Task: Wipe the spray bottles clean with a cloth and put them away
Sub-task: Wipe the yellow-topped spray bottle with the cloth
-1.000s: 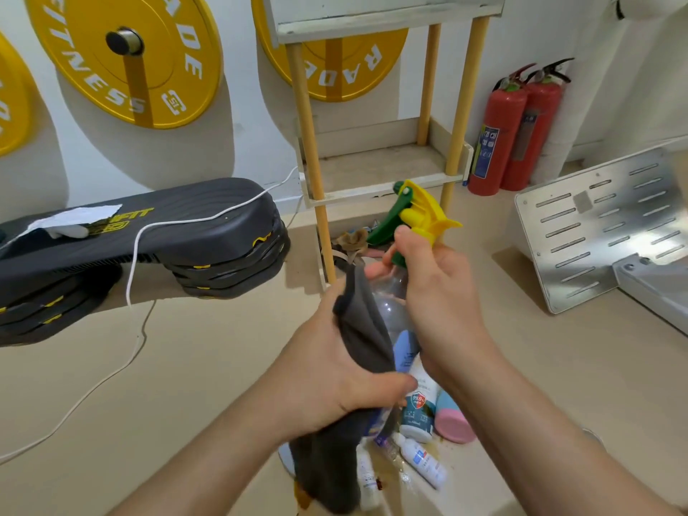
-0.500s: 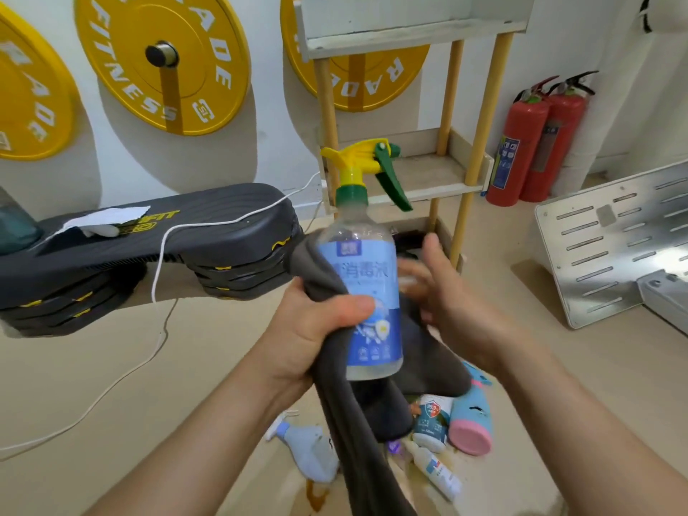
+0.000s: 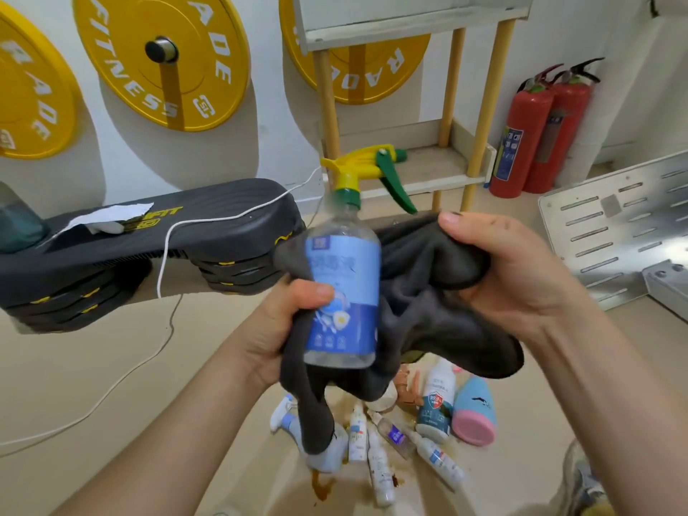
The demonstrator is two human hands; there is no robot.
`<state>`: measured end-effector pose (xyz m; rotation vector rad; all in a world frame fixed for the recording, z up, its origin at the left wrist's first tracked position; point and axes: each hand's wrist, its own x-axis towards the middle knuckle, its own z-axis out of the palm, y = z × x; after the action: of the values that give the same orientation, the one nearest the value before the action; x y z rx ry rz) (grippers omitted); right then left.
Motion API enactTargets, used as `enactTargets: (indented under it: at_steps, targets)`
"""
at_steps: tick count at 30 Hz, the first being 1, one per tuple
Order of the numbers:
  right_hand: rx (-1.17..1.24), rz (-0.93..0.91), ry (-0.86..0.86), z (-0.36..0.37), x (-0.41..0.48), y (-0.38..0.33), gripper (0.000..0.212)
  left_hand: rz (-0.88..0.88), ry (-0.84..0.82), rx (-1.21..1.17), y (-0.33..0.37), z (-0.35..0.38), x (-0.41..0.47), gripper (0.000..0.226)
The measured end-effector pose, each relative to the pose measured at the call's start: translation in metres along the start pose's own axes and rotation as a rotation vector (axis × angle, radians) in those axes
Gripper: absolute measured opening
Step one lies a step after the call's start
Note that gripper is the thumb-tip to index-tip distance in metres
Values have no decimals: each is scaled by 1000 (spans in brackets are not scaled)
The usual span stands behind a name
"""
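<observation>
Left hand (image 3: 275, 329) grips the spray bottle (image 3: 342, 277) upright, with the gray cloth (image 3: 420, 292) tucked under its fingers. Right hand (image 3: 521, 281) squeezes a bunch of the same cloth just beside the bottle. Below them, more small bottles (image 3: 435, 404) lie on the floor (image 3: 111, 366). Farther back, a shelf (image 3: 439, 163) stands by the wall.

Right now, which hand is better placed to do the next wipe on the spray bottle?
Probably the right hand: it holds a bunched part of the grey cloth just beside the spray bottle. The left hand is busy holding the bottle upright, thumb on its label.
</observation>
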<state>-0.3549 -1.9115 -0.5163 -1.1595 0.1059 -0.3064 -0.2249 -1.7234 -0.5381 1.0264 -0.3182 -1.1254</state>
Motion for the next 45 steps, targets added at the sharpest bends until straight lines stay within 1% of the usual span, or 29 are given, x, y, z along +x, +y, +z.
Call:
enactTargets:
  at_steps: [1,2,3,5,6,7,8,10,11,13,15,17,18,20,21,22,24,26,29,31,32,34,35,36,38,39,41,43,45]
  targets:
    - [66,-27,-40,11,-2,1,15,-2,-6,18,-4,1,1,102]
    - [0,-38,-76,23,-4,0,11,3,-19,33,-8,4,1,103]
    - [-197,-67,-119,28,-6,-2,14,12,-32,37,-10,7,2,99]
    - [-663,-112,-171,32,-9,-10,24,96,-17,39,-12,9,5,75]
    - [-799,-120,-169,32,-9,-11,28,154,6,59,-12,10,6,61]
    - [-874,-146,-158,32,-9,-8,31,202,19,84,-10,11,7,51]
    - [-880,-187,-111,36,-8,0,31,244,21,107,-9,13,7,46]
    - [-775,-306,35,48,-6,22,23,318,10,164,-10,18,7,44]
    - [-711,-355,108,54,-4,34,23,337,7,206,-12,21,6,45]
    - [-628,-453,227,55,0,49,30,344,19,309,-17,27,4,44]
    - [-469,-409,283,53,3,54,30,349,69,407,-22,33,2,45]
    - [-273,-272,290,53,3,56,29,380,142,436,-25,38,2,54]
    - [-274,-256,283,55,2,57,27,408,190,408,-26,39,4,55]
    - [-460,-326,245,59,0,65,23,435,319,273,-21,38,11,48]
    - [-561,-343,201,62,-1,69,26,435,371,194,-18,36,13,40]
    - [-641,-357,173,64,-3,73,32,434,400,136,-15,35,15,33]
    - [-738,-382,180,65,-2,80,39,416,418,94,-14,34,16,31]
    - [-770,-400,200,67,-2,80,40,388,424,100,-18,36,15,33]
    - [-738,-382,303,54,-1,79,40,299,405,83,-25,39,13,30]
    - [-642,-288,361,49,14,93,41,172,321,54,-25,41,9,50]
    - [-616,-237,389,47,21,103,47,138,253,36,-24,42,7,59]
    - [-577,-184,431,47,24,112,71,134,121,-6,-17,41,5,67]
    - [-520,-185,429,47,20,107,77,155,86,-27,-12,38,6,68]
    - [-428,-207,429,44,18,100,75,180,79,-44,-5,35,7,67]
    - [-279,-246,413,41,10,81,70,198,155,-82,8,29,11,57]
    - [-269,-268,383,37,0,69,67,201,189,-83,11,25,13,50]
    - [-279,-319,365,44,4,64,67,243,219,-20,11,24,17,38]
    - [-388,-372,349,46,7,65,59,315,264,176,10,23,21,47]
    - [-404,-432,319,50,5,58,56,372,299,392,19,20,19,53]
